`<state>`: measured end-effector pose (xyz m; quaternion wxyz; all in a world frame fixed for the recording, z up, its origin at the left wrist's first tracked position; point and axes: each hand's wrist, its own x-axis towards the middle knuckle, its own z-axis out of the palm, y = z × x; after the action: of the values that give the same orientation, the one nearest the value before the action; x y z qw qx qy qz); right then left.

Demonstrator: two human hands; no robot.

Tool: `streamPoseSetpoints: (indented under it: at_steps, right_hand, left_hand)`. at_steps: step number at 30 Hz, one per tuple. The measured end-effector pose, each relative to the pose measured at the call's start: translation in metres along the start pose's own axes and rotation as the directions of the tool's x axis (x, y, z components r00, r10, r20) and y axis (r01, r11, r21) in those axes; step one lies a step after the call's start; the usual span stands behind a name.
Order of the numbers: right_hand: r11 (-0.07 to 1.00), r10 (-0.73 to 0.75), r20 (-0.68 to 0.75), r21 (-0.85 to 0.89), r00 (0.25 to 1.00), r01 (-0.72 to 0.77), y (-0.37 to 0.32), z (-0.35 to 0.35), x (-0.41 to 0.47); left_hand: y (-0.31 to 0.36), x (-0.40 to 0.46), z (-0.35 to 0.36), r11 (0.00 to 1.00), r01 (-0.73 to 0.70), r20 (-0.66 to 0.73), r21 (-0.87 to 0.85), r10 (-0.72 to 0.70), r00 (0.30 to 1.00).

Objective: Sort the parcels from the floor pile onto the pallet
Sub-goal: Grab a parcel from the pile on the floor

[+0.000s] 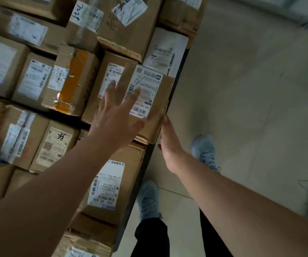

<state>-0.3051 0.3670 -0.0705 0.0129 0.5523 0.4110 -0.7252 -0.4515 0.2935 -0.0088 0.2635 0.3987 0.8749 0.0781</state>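
A small brown cardboard parcel (pixel 155 101) with a white shipping label lies on top of the stacked parcels at the pallet's right edge. My left hand (pixel 117 112) lies flat on its top, fingers spread and straight across the label. My right hand (pixel 169 143) presses with straight fingers against the parcel's near right side, its fingertips at the box's corner. The dark pallet edge (pixel 179 78) runs along the right of the stack.
Several labelled cardboard boxes (pixel 38 80) fill the pallet to the left, one wrapped in orange tape (pixel 75 78). A white parcel (pixel 164 51) lies behind the small box. Bare tiled floor (pixel 242 89) spreads to the right; my feet in pale shoes (pixel 149 199) stand beside the pallet.
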Motion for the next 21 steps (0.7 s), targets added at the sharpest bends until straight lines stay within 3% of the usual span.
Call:
streamPoseSetpoints:
  at_steps: [7,21]
  right_hand:
    - [0.996,0.019,0.005,0.083,1.0,-0.019,0.006,0.012,0.015]
    - [0.987,0.05,0.053,0.147,0.997,-0.058,0.008,0.005,0.02]
  left_hand:
    - [0.0,0.007,0.001,0.991,0.031,0.034,-0.131,-0.027,0.999]
    - [0.002,0.002,0.0,0.989,0.045,0.073,-0.143,-0.034,0.997]
